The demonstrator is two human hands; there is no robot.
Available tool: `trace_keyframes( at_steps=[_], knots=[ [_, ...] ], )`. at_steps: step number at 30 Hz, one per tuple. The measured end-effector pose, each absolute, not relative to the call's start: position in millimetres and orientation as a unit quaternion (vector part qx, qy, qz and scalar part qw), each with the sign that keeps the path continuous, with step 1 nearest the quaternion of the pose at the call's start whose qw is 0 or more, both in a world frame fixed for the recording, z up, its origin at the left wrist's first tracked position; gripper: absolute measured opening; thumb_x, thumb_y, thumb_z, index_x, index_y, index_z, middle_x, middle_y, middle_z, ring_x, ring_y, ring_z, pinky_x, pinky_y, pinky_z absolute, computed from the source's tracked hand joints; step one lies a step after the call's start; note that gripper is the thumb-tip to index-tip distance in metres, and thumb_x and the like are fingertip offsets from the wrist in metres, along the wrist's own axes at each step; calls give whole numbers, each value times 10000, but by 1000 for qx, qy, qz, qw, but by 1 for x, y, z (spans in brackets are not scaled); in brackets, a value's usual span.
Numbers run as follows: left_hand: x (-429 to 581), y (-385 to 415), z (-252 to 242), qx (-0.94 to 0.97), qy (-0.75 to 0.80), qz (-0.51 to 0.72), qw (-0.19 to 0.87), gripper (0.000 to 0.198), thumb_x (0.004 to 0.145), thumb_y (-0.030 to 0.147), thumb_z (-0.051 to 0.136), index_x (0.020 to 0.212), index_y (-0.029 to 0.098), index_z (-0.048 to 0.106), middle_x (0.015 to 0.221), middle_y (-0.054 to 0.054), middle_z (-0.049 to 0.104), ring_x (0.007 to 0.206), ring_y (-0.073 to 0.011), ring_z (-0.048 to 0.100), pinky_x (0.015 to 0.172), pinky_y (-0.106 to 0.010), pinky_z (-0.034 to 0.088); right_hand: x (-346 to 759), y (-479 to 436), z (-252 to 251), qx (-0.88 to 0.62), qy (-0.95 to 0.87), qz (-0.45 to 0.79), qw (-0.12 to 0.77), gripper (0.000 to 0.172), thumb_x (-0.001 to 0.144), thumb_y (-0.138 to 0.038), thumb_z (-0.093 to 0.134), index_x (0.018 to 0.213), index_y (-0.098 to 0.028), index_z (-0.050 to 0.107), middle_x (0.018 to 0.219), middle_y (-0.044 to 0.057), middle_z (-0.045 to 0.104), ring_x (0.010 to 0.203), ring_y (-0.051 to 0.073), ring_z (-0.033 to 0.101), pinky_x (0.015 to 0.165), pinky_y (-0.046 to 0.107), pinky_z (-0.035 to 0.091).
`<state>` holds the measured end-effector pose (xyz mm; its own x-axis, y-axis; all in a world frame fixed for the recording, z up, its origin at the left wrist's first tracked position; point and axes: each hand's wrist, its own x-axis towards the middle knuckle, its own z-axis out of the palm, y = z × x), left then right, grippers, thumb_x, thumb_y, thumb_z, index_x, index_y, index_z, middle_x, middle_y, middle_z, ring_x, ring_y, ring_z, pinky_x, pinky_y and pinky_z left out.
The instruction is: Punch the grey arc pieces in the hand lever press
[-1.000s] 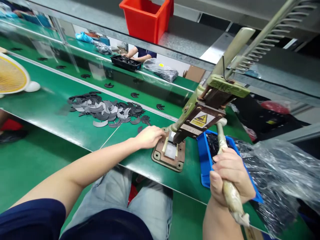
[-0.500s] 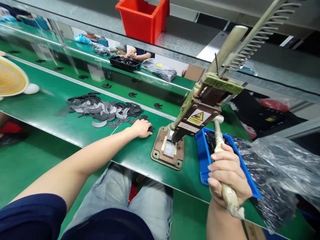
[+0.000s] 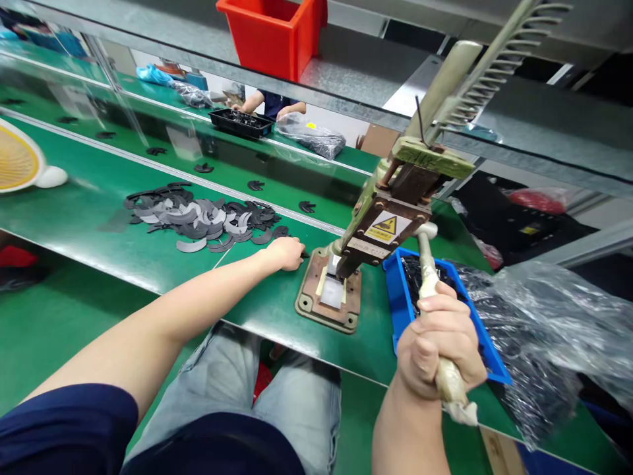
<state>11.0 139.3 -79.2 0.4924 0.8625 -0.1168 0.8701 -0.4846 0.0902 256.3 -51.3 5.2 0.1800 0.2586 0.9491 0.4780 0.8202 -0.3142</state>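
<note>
A hand press (image 3: 390, 218) with a brown base plate (image 3: 327, 295) stands on the green bench. My right hand (image 3: 438, 346) is wrapped round its wrapped lever handle (image 3: 440, 343), in front of a blue tray (image 3: 403, 310) of dark parts. My left hand (image 3: 287, 253) rests knuckles-up on the bench left of the base plate, its fingers curled over a dark flat piece at the near end of a heap of dark and grey crescent-shaped pieces (image 3: 198, 218). What the fingers hold is hidden.
Single dark pieces (image 3: 306, 206) lie along the green belt behind. A red bin (image 3: 270, 33) sits on the metal shelf above. Crumpled plastic bags (image 3: 558, 336) of parts lie right. Another person's hands (image 3: 247, 105) work at a black tray (image 3: 241, 123) opposite. A fan (image 3: 20, 158) stands left.
My left hand has drawn back from the press base to the edge of the heap of pieces. My right hand stays on the lever handle.
</note>
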Motion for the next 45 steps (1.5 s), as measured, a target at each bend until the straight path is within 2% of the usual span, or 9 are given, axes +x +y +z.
trace_keyframes(
  at_steps=[6, 11, 15, 21, 26, 34, 36, 40, 45],
  knots=[
    [2, 134, -69, 860, 509, 19, 24, 332, 988, 183, 459, 1249, 131, 658, 1127, -182, 724, 991, -291, 746, 847, -371, 563, 255, -54, 5, -305, -631, -76, 709, 248, 781, -332, 689, 589, -262, 548, 590, -41, 563, 716, 230, 606, 962, 701, 532],
    [-19, 124, -64, 882, 465, 73, -11, 371, 1087, 354, 342, 1216, 185, 645, 1109, -132, 685, 926, -248, 728, 803, -345, 554, 257, -52, 4, -291, -633, -81, 713, 279, 777, -348, 705, 572, -255, 540, 576, -41, 564, 707, 224, 608, 967, 673, 538],
    [-36, 118, -66, 876, 469, 111, -12, 391, 1083, 412, 375, 1223, 188, 664, 1142, -126, 695, 1082, -264, 686, 944, -368, 536, 257, -51, 4, -302, -629, -75, 713, 289, 783, -369, 705, 573, -263, 539, 566, -45, 557, 704, 223, 609, 972, 662, 537],
    [-54, 111, -77, 922, 385, 24, 35, 383, 899, 364, 660, 1259, 245, 712, 1330, -106, 702, 1239, -308, 621, 1059, -427, 477, 254, -51, 4, -303, -625, -75, 715, 272, 779, -342, 698, 578, -258, 536, 578, -42, 564, 711, 224, 613, 977, 670, 529],
    [-61, 116, -86, 945, 310, -2, 100, 641, 804, 90, 588, 1400, 314, 664, 1533, -33, 618, 1411, -242, 552, 1156, -373, 424, 255, -52, 4, -292, -633, -73, 713, 258, 775, -316, 691, 582, -248, 534, 581, -33, 562, 731, 226, 618, 985, 656, 525],
    [-70, 137, -83, 944, 275, -57, 172, 920, 540, 0, 640, 1402, 317, 691, 1600, -42, 549, 1388, -264, 594, 1142, -308, 453, 255, -51, 5, -301, -629, -76, 713, 292, 782, -359, 698, 566, -258, 531, 576, -36, 557, 725, 232, 610, 983, 687, 523],
    [-71, 139, -83, 949, 270, -53, 156, 854, 586, 40, 667, 1389, 327, 700, 1582, -39, 570, 1357, -268, 615, 1129, -316, 459, 255, -50, 4, -301, -629, -77, 713, 293, 780, -361, 701, 565, -259, 531, 577, -37, 559, 719, 228, 609, 984, 676, 527],
    [-70, 137, -86, 958, 263, -38, 111, 606, 821, 251, 684, 1422, 323, 672, 1543, -67, 608, 1323, -287, 622, 1120, -368, 449, 255, -50, 4, -295, -627, -79, 716, 292, 777, -349, 701, 565, -252, 526, 574, -35, 552, 719, 224, 612, 998, 663, 529],
    [-59, 127, -86, 959, 268, 30, 84, 401, 1022, 360, 492, 1367, 274, 677, 1379, -118, 697, 1254, -267, 647, 1094, -394, 462, 255, -51, 5, -301, -630, -79, 712, 277, 776, -351, 692, 573, -258, 527, 564, -45, 553, 698, 223, 601, 980, 658, 536]
  ],
)
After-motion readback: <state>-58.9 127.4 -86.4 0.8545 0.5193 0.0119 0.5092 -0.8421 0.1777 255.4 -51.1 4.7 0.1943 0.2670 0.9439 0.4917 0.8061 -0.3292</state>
